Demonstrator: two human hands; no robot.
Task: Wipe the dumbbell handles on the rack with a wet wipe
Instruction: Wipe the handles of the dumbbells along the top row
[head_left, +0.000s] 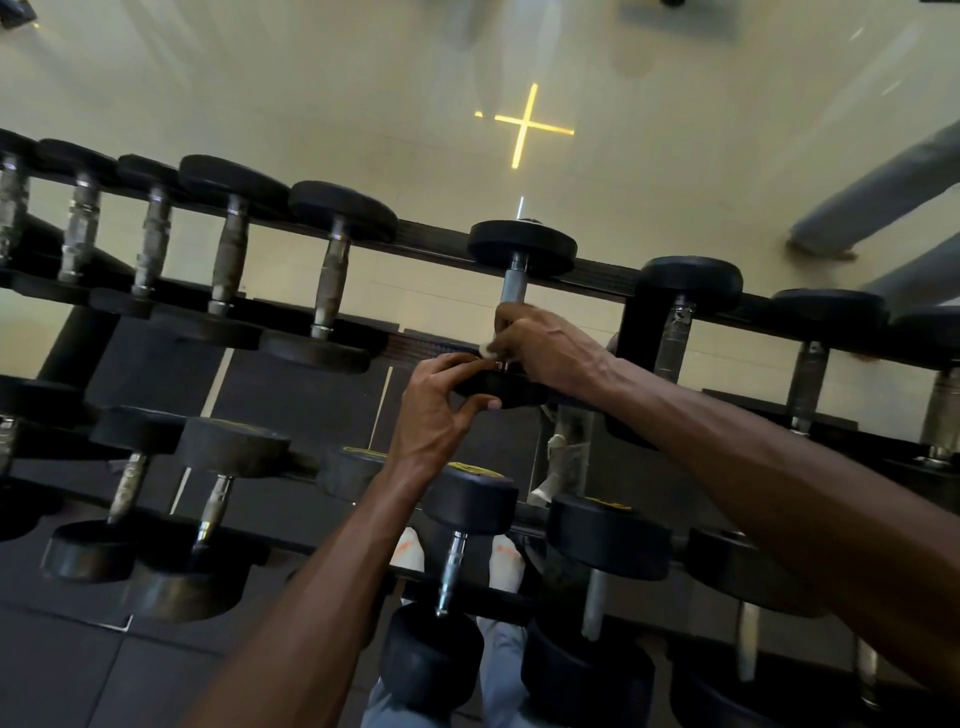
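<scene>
Pale glossy floor (363, 93) fills the ground beyond, with a yellow cross of light at 12 o'clock; dark rubber matting (78, 670) lies at 7 o'clock.

Item 1: black metal two-tier dumbbell rack (613, 283), running from 9 o'clock to 3 o'clock; I count round black rubber-headed dumbbells along both tiers.

Item 2: black-headed dumbbell with a smooth steel handle (514, 283), upper tier, just above centre; far head at 12 o'clock of my hands, near head under them. Judged heavy and stiff; the bare steel looks slick, more so once wet; best steadied by the rubber head, never lifted by the handle alone.

Item 3: left hand (441, 400), fingers curled over the near rubber head, thumb beneath it, gripping it steady.

Item 4: right hand (540, 348), at 1 o'clock of the left, fingers closed round the lower handle with a small white wet wipe (487, 349) pinched against the steel; only a scrap of the wipe shows. Judged soft, limp, apt to tear on knurling.

Item 5: grey knurled handles (228, 254) of the upper-tier dumbbells at 10 o'clock; worn; whether wiped, I cannot tell.

Item 6: another person's grey-trousered legs (878, 192) at 2 o'clock.
</scene>
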